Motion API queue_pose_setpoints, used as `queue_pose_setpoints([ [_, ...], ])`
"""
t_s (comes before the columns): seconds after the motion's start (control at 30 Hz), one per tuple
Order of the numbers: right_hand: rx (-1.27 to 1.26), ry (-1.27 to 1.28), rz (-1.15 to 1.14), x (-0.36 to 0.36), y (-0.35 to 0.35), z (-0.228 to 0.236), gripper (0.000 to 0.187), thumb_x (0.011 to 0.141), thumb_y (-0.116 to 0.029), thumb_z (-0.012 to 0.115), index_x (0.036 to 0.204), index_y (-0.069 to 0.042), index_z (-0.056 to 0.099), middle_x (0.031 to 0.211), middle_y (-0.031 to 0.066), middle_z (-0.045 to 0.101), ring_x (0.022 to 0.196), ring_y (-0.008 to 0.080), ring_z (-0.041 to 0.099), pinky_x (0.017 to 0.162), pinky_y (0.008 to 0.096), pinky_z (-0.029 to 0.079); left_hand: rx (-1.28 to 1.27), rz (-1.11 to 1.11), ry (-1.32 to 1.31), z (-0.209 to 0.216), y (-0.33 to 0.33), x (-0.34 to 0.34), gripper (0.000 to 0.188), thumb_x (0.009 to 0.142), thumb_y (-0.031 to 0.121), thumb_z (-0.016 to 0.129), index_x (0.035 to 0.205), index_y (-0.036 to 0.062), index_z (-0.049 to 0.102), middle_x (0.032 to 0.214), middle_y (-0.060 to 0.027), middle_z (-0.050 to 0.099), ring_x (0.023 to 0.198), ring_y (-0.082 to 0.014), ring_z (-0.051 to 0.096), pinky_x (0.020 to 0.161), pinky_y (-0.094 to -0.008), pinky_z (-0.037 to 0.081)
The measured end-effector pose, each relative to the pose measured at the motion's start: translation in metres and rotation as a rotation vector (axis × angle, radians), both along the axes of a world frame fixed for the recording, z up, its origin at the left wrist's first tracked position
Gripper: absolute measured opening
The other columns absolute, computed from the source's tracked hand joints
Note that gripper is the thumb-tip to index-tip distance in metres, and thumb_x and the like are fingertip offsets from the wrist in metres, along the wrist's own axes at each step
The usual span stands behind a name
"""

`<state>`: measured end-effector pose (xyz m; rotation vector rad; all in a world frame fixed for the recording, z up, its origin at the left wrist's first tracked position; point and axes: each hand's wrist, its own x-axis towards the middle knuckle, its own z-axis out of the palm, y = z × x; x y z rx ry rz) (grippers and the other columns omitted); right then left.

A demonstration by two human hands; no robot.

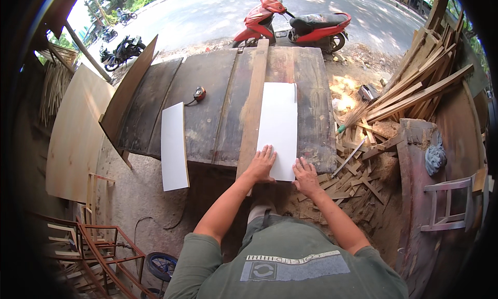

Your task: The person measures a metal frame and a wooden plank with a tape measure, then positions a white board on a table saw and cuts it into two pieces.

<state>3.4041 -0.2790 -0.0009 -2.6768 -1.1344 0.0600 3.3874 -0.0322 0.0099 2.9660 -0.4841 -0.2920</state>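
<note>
A white rectangular board [278, 125] lies lengthwise on a dark, worn wooden table [199, 127]. My left hand [262, 164] rests on its near left edge, fingers extended and slightly spread. At the near right corner, my right hand [306, 175] touches the board's side with its fingers out straight. Along the board's left side runs a long wooden plank [254, 99], reaching from the far table edge to the near one. Farther left, a second white board [174, 148] overhangs the table's near edge. A red and black tape measure [199, 94] sits just beyond it.
Scrap wood [358, 179] and long offcuts [423, 86] heap up right of the table, with a broom [355, 116] among them. A red scooter [290, 24] stands beyond the table. At left are a leaning wood sheet [78, 138] and a rusty metal frame [106, 247].
</note>
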Motion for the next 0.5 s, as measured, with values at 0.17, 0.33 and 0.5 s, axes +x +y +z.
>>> queue_pose_setpoints([
  [0.17,-0.015,-0.019,0.013,0.018,0.003,0.004,0.066,0.076,-0.024,0.077,0.134,-0.002,0.053,0.147,0.0192,0.044,0.141,0.0350,0.035,0.110,0.0530,0.032,-0.009,-0.022,-0.061,0.000,0.006,0.016,0.117,0.061,0.057,0.083,0.146,-0.0065,0.034,0.154,-0.0324,0.024,0.146,-0.0446,0.020,0.116,-0.0509,0.027],
  [0.33,-0.047,-0.041,0.022,0.038,0.010,0.003,0.066,0.077,-0.025,0.077,0.134,-0.002,0.053,0.146,0.0190,0.045,0.141,0.0355,0.035,0.110,0.0534,0.032,0.018,-0.021,-0.066,-0.011,0.014,0.037,0.119,0.058,0.057,0.084,0.147,-0.0045,0.033,0.154,-0.0307,0.026,0.145,-0.0441,0.025,0.114,-0.0529,0.030],
  [0.5,-0.060,-0.036,0.014,0.060,0.013,0.003,0.065,0.077,-0.024,0.077,0.134,-0.003,0.053,0.146,0.0186,0.045,0.141,0.0358,0.034,0.109,0.0535,0.033,0.039,-0.030,-0.063,-0.012,0.017,0.061,0.117,0.060,0.057,0.083,0.146,-0.0063,0.034,0.152,-0.0330,0.026,0.145,-0.0446,0.024,0.117,-0.0489,0.027],
])
